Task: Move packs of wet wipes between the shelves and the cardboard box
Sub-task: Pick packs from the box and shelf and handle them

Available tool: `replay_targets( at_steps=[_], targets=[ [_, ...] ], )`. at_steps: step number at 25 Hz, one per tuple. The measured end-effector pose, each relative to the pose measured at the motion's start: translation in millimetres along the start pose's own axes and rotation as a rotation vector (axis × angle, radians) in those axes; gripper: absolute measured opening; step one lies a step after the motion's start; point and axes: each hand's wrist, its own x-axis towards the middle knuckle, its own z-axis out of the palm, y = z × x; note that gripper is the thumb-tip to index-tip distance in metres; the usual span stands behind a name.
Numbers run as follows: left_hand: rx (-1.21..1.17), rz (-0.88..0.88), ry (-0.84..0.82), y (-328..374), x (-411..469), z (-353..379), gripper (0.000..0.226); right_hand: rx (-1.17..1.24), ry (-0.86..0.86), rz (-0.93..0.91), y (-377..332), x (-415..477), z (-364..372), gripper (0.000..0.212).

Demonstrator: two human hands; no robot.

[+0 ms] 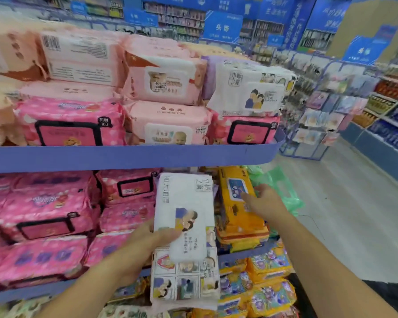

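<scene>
One white wipes pack [184, 214] hangs by the middle shelf [239, 254], left hand [147, 239] curled round its lower side, right hand [264, 203] resting loose fingers on an orange pack [236, 216]; it looks soft and floppy, so grabbing mid-body seems safer

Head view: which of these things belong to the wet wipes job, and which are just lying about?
Job: white pack held in the left hand; right hand reaching at the yellow packs; pink packs; blue shelf.
Lying about: green bag; hanging display rack; blue signs.
</scene>
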Motion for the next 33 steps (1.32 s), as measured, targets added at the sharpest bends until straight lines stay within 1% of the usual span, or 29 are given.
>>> replay_targets(
  at_steps=[1, 2, 3, 5, 6, 8, 9, 11, 15, 17, 19, 20, 22, 24, 28, 29, 31, 32, 33],
  targets=[
    [-0.042, -0.006, 0.060, -1, 3, -2, 0.102, -0.041, -0.045, 0.078, 11, 14, 2, 0.070],
    [-0.094, 0.002, 0.110, -4, 7, -4, 0.110, 0.040, -0.133, 0.180, 16, 27, 5, 0.075],
    [-0.116, 0.011, 0.153, -3, 9, -6, 0.115, 0.176, -0.216, 0.282, 19, 35, 8, 0.075],
    [-0.136, 0.039, 0.202, -5, 10, -11, 0.119, 0.319, -0.327, 0.378, 20, 45, 9, 0.063],
    [-0.133, 0.054, 0.209, -6, 10, -12, 0.118, 0.370, -0.357, 0.393, 23, 49, 11, 0.061],
    [-0.093, 0.054, 0.199, -9, 4, -10, 0.114, 0.452, -0.376, 0.414, 28, 51, 16, 0.065],
    [-0.080, 0.045, 0.196, -9, 1, -9, 0.112, 0.504, -0.354, 0.416, 30, 51, 20, 0.063],
    [-0.098, 0.036, 0.205, -14, -6, -11, 0.112, 0.580, -0.305, 0.363, 30, 43, 21, 0.053],
    [-0.153, 0.040, 0.243, -26, -27, -31, 0.109, 0.635, -0.208, 0.224, 39, -7, 11, 0.043],
    [-0.156, 0.042, 0.253, -30, -48, -44, 0.110, 0.647, -0.191, 0.157, 43, -49, 11, 0.048],
    [-0.141, 0.047, 0.263, -36, -75, -60, 0.103, 0.632, -0.251, 0.099, 38, -100, 23, 0.061],
    [-0.131, 0.046, 0.281, -41, -92, -70, 0.094, 0.637, -0.291, 0.076, 34, -125, 35, 0.064],
    [-0.117, 0.051, 0.326, -56, -138, -95, 0.081, 0.639, -0.349, 0.039, 20, -174, 70, 0.057],
    [-0.104, 0.049, 0.391, -74, -197, -125, 0.079, 0.654, -0.388, 0.011, 5, -220, 115, 0.042],
    [-0.130, 0.059, 0.570, -114, -356, -202, 0.076, 0.668, -0.565, -0.014, -37, -325, 230, 0.037],
    [-0.145, 0.059, 0.622, -125, -399, -221, 0.075, 0.638, -0.629, -0.031, -48, -351, 259, 0.039],
    [-0.206, 0.029, 0.731, -144, -482, -262, 0.070, 0.585, -0.774, -0.069, -76, -405, 320, 0.054],
    [-0.238, 0.007, 0.785, -152, -524, -286, 0.063, 0.560, -0.841, -0.076, -93, -433, 355, 0.062],
    [-0.262, -0.012, 0.841, -160, -559, -306, 0.052, 0.539, -0.901, -0.085, -107, -457, 386, 0.065]
  ],
)
